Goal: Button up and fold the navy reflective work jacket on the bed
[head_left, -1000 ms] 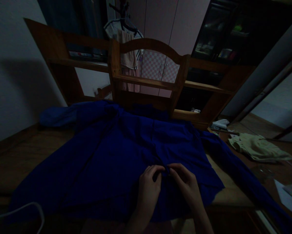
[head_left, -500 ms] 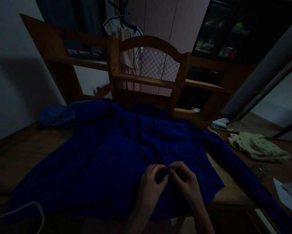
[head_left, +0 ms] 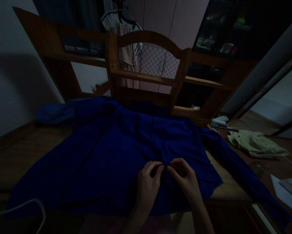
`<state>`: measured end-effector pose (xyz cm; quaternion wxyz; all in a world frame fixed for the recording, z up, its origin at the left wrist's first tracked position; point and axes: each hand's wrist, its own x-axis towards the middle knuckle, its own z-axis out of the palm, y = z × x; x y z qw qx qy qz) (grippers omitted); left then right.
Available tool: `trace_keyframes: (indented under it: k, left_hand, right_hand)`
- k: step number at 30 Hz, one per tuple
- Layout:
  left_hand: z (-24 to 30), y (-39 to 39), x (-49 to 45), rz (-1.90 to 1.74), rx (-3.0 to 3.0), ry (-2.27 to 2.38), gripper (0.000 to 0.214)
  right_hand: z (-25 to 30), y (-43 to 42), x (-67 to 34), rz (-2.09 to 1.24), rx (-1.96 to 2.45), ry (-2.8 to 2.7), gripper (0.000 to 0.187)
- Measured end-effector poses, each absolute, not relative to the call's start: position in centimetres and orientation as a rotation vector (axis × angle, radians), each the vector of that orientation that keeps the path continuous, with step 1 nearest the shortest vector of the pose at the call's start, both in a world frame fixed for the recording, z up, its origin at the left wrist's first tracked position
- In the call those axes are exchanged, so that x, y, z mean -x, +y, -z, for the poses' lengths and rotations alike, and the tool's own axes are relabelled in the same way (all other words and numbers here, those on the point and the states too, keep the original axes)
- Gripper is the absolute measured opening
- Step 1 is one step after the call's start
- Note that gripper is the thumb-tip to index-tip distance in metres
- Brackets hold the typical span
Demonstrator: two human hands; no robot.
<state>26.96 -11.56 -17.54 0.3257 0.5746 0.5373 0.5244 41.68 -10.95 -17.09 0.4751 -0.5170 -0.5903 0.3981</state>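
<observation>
A dark blue long-sleeved shirt [head_left: 126, 149] lies spread over the wooden desk [head_left: 50, 139], one sleeve stretched out to the right. Low on its front, my left hand [head_left: 149, 183] pinches the cloth between thumb and fingers. Just beside it, my right hand [head_left: 186, 180] pinches the shirt's front edge as well, the two sets of fingertips a small gap apart. Whatever small part sits between the fingers, such as a button, is too dark to make out.
Behind the shirt rises a wooden shelf frame [head_left: 146, 78]. A pale green folded garment [head_left: 257, 143], a glass [head_left: 259, 167] and white papers [head_left: 286, 191] lie at the right. A white cable [head_left: 36, 201] curls at the lower left. Clothes [head_left: 126, 39] hang beyond the frame.
My left hand has shifted slightly left, and its fingertips have parted a little from those of the right. Both hands still pinch the shirt front. The view has tilted slightly.
</observation>
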Motion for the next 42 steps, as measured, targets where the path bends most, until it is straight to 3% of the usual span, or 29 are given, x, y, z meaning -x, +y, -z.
trace_keyframes:
  k: [13,22,42]
  left_hand:
    - [17.0,-11.4,-27.1,-1.308,-1.576,1.463,0.009]
    - [17.1,-11.5,-27.2,-1.345,-1.560,1.472,0.014]
    - [17.7,-11.1,-26.9,-1.308,-1.235,1.318,0.024]
  right_hand:
    - [15.9,-11.7,-40.8,-0.697,1.233,-1.764,0.011]
    - [16.9,-11.9,-40.8,-0.628,1.204,-1.840,0.011]
    - [16.3,-11.8,-40.7,-0.715,1.167,-1.805,0.008]
